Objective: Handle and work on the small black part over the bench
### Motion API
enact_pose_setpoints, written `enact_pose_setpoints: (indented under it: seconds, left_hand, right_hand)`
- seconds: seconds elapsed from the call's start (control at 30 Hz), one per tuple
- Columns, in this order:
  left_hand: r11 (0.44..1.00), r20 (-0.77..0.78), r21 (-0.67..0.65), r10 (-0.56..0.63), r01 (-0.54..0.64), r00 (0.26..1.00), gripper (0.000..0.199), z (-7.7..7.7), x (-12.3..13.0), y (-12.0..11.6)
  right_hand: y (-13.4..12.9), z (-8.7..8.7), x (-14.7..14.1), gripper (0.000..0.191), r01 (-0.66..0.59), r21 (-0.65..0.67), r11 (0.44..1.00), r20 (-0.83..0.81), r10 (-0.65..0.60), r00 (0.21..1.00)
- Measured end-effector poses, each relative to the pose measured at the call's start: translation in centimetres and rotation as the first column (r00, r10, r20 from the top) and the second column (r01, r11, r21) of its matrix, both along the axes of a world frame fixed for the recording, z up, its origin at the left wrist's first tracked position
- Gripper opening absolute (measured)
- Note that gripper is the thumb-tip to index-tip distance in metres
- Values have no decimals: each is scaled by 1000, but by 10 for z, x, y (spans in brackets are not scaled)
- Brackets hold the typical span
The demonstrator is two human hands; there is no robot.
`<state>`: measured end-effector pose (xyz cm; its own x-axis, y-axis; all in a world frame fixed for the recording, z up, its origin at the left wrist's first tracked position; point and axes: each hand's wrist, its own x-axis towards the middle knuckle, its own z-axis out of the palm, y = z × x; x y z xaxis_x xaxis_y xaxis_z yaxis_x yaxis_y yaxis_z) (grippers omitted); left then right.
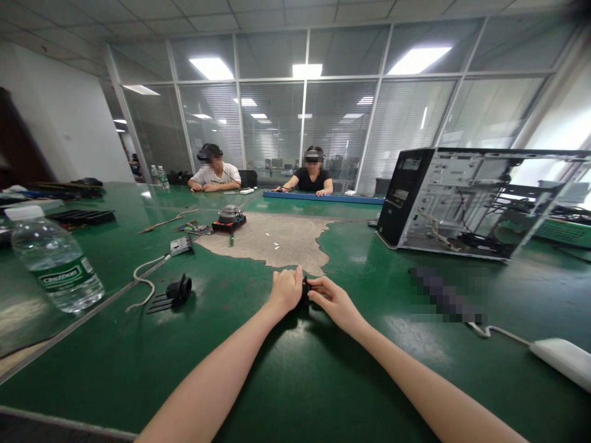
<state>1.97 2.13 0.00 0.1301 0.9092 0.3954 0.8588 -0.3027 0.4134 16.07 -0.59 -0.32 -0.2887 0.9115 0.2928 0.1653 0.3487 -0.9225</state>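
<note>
Both hands meet over the green table (277,381), around a small black part (305,290) that is mostly covered by fingers. My left hand (287,290) is closed on its left side, thumb pointing up. From the right, my right hand (335,300) pinches the same part between thumb and fingers. What kind of part it is cannot be made out. Left of the hands lies a black round plastic piece (179,288) with a slatted bracket beside it.
A water bottle (60,261) stands at the left. An open computer case (462,206) is on the right, with a white power strip (563,363) nearer. A CPU cooler (229,216) sits ahead by a worn patch (277,237). Two people sit across the table.
</note>
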Motion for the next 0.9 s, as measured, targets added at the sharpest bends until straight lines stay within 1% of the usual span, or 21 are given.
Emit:
enact_pose_setpoints:
  seconds: [0.13,0.23,0.3,0.4,0.5,0.6,0.7,0.77,0.83,0.9]
  left_hand:
    - [1000,2,0,0,0,1000,58,0,0,-1]
    - [1000,4,4,-2,2,1000,57,1,0,-1]
    - [1000,6,6,-3,2,1000,56,1,0,-1]
    - [1000,9,5,-1,1,1000,57,1,0,-1]
    - [1000,10,0,2,-2,1000,59,1,0,0]
    - [1000,9,-3,3,-3,1000,59,0,0,0]
    - [1000,7,2,-1,1,1000,59,0,0,0]
    - [1000,6,7,-2,2,1000,58,-1,0,1]
    - [1000,4,10,3,-3,1000,57,-1,1,1]
    - [1000,1,11,10,-10,1000,57,-1,1,1]
  right_hand:
    - [3,-2,-4,20,27,23,999,-14,-27,1000]
    - [7,-3,-6,28,52,0,999,-35,-52,998]
    - [9,-4,-5,33,65,-16,998,-21,-66,998]
    - [9,-4,-3,29,11,-23,1000,13,-11,1000]
    - [4,-4,-2,28,-43,0,999,-17,43,999]
    - [-1,-3,-3,24,-53,11,999,-45,54,998]
    - [-1,-3,-5,19,-34,-17,999,-60,33,998]
    - [2,-4,-5,22,-5,-33,999,-64,3,998]
    - [7,-6,-5,28,16,-49,999,-54,-19,998]
    - [10,-8,-4,30,2,-62,998,-24,-4,1000]
